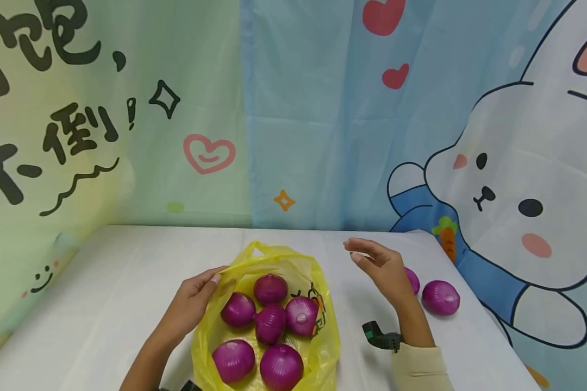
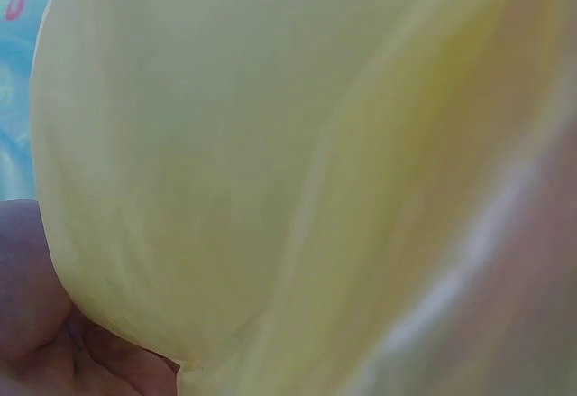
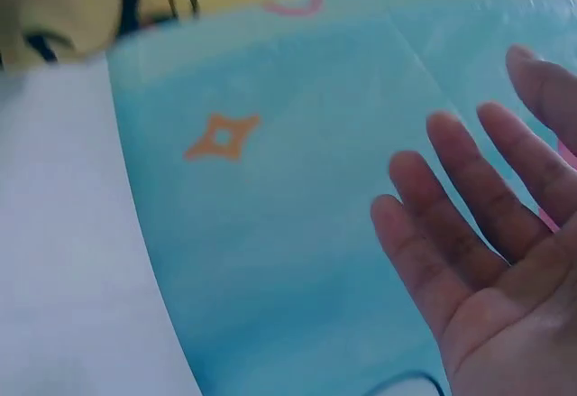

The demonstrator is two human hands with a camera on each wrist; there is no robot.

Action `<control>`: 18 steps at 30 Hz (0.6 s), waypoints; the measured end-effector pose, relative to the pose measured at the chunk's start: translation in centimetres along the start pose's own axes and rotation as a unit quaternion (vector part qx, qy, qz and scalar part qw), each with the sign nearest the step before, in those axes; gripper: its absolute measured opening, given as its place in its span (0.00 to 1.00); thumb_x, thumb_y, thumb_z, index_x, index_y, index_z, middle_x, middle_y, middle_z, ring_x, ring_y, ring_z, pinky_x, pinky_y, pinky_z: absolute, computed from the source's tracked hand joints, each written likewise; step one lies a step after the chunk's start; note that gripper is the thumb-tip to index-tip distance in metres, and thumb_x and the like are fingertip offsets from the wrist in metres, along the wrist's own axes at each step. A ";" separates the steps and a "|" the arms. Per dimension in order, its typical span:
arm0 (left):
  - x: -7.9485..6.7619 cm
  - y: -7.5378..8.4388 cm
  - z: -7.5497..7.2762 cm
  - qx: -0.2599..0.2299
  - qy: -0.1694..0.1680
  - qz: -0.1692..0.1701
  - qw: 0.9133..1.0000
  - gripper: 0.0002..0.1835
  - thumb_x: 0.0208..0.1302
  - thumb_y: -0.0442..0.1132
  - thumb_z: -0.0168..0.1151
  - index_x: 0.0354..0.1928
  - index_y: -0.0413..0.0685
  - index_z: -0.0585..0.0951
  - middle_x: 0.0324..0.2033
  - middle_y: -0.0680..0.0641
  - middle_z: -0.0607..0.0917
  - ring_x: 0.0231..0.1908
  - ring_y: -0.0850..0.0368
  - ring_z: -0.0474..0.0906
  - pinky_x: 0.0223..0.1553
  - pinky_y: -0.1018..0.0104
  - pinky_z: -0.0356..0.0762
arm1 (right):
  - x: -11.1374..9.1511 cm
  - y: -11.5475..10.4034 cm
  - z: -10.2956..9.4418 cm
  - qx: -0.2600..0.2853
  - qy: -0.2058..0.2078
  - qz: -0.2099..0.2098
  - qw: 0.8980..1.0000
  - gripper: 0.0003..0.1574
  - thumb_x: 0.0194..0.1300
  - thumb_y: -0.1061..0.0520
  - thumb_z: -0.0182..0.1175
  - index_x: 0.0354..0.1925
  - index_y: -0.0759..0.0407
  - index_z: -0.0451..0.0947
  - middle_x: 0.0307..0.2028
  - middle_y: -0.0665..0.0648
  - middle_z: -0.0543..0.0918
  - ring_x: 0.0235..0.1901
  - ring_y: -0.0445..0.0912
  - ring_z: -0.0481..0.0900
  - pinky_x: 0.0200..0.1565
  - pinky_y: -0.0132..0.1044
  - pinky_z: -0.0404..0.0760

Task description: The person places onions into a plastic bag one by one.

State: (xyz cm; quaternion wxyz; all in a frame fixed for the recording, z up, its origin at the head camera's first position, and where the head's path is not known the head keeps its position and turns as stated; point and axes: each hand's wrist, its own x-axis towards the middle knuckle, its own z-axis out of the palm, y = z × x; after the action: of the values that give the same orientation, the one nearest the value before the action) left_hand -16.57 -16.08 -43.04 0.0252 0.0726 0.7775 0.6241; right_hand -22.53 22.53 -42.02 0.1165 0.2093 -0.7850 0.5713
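A yellow plastic bag (image 1: 325,347) lies with its mouth spread wide on the white table, and several purple onions (image 1: 270,324) sit inside it. At the bag's left rim, my left hand (image 1: 195,298) pinches the plastic between thumb and fingers; in the left wrist view the yellow film covers most of the picture, with part of the hand at the lower left. My right hand (image 1: 383,271) is raised to the right of the bag, holding nothing, its fingers (image 3: 446,207) extended and apart in the right wrist view.
To the right of my right forearm, one onion (image 1: 441,297) rests on the white table (image 1: 142,271). Another onion (image 1: 412,280) is partly hidden behind that wrist. A printed curtain (image 1: 303,152) hangs along the table's back edge and right side.
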 end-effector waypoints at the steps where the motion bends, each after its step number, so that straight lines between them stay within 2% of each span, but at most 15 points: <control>1: 0.0 0.0 0.0 -0.002 0.001 -0.001 1.000 0.21 0.78 0.43 0.46 0.64 0.40 0.74 0.59 0.42 0.77 0.56 0.49 0.76 0.52 0.65 0.77 | 0.0 0.1 -0.4 -0.009 0.020 0.007 1.000 0.20 0.69 0.58 0.60 0.58 0.62 0.78 0.53 0.60 0.81 0.54 0.44 0.78 0.53 0.31 0.75; 6: 0.1 0.0 0.0 -0.004 0.000 -0.006 1.000 0.20 0.77 0.42 0.47 0.64 0.41 0.74 0.58 0.42 0.78 0.54 0.50 0.77 0.50 0.67 0.78 | -0.4 1.0 -2.5 -0.046 0.088 0.049 0.994 0.24 0.69 0.52 0.61 0.60 0.59 0.77 0.55 0.57 0.81 0.55 0.39 0.76 0.53 0.29 0.73; 12: 0.1 0.0 0.0 -0.001 0.000 -0.002 1.000 0.21 0.78 0.43 0.46 0.64 0.40 0.74 0.58 0.42 0.78 0.54 0.50 0.77 0.50 0.66 0.77 | -0.5 2.4 -3.9 -0.064 0.138 0.074 0.986 0.25 0.68 0.50 0.62 0.59 0.60 0.77 0.53 0.56 0.82 0.53 0.37 0.77 0.52 0.26 0.73; 18: 0.1 0.0 0.1 -0.007 0.003 -0.008 1.000 0.20 0.78 0.42 0.46 0.64 0.40 0.74 0.57 0.42 0.78 0.53 0.50 0.77 0.49 0.65 0.78 | -0.8 3.8 -4.7 -0.079 0.169 0.112 0.976 0.29 0.67 0.47 0.62 0.61 0.60 0.75 0.57 0.56 0.79 0.58 0.42 0.74 0.52 0.24 0.73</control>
State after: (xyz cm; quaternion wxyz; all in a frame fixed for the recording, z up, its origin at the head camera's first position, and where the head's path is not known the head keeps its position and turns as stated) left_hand -16.62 -15.98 -43.03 0.0282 0.0647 0.7741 0.6292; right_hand -23.81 28.09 -44.08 0.1988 0.0104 -0.8152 0.5439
